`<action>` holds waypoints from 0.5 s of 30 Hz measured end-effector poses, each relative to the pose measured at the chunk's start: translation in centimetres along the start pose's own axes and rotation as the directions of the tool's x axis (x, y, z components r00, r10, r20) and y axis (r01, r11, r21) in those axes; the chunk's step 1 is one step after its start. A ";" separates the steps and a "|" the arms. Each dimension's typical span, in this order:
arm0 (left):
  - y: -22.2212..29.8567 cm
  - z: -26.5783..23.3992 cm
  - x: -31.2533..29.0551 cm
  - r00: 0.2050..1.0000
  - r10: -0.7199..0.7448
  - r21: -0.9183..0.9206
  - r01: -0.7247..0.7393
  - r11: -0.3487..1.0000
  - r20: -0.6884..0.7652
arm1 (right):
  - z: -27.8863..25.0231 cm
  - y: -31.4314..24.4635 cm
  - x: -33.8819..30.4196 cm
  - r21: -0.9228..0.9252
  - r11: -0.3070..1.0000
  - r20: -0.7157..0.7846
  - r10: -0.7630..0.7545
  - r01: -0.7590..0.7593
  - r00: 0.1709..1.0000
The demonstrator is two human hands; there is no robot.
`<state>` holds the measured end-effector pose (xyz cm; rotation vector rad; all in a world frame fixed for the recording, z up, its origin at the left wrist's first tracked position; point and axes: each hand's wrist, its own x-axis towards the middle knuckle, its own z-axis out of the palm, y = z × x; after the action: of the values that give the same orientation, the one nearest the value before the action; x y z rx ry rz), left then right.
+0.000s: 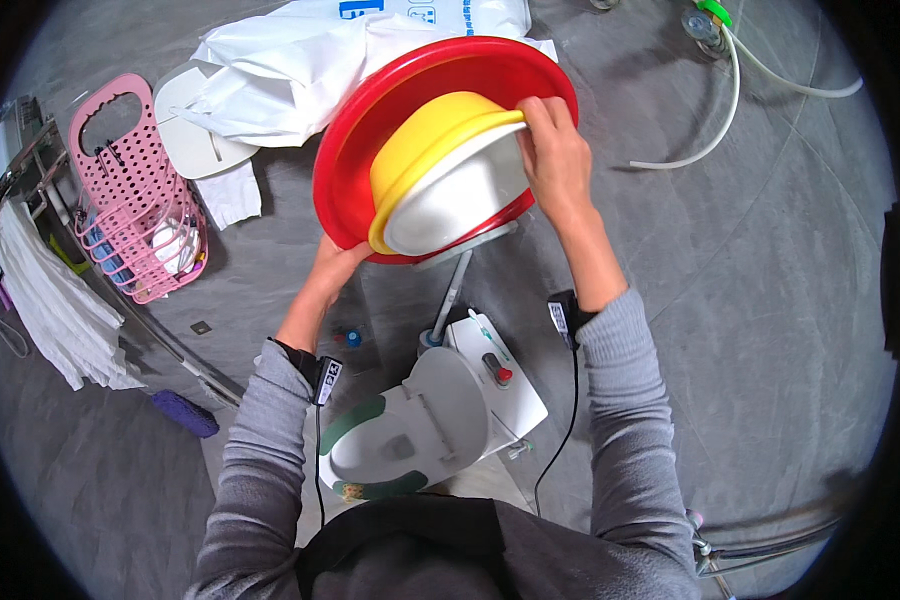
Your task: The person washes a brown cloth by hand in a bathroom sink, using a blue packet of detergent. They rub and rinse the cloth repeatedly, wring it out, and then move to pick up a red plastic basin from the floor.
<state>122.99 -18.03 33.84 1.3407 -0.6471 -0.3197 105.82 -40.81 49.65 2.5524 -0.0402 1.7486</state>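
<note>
A large red basin (342, 150) is tilted in front of me. Inside it lies a smaller yellow basin (410, 150), tipped on its side. White (460, 195) fills the yellow one's mouth; I cannot tell whether that is its lining or another nested basin. My left hand (336, 270) is closed on the red basin's lower left rim, its fingers partly hidden beneath. At the upper right, my right hand (558, 155) grips the yellow basin's rim, fingers bent over the edge and thumb out of sight.
A white plastic bag (280, 75) lies behind the red basin. On the left hang a pink basket (140, 210) and white cloth (55, 290). Below are a toilet (410, 435) and a grey pipe (453, 295). A pale hose (735, 90) curves at upper right.
</note>
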 end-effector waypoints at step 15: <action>2.6 4.0 -4.2 0.753 0.509 0.064 -0.535 0.843 -0.417 | -12.5 -2.6 -12.2 -0.222 0.957 -0.167 0.153 -0.189 0.974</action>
<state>116.89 -18.31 35.64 1.0648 -0.6106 0.4026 89.91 -37.59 42.71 2.3050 -0.4498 1.8580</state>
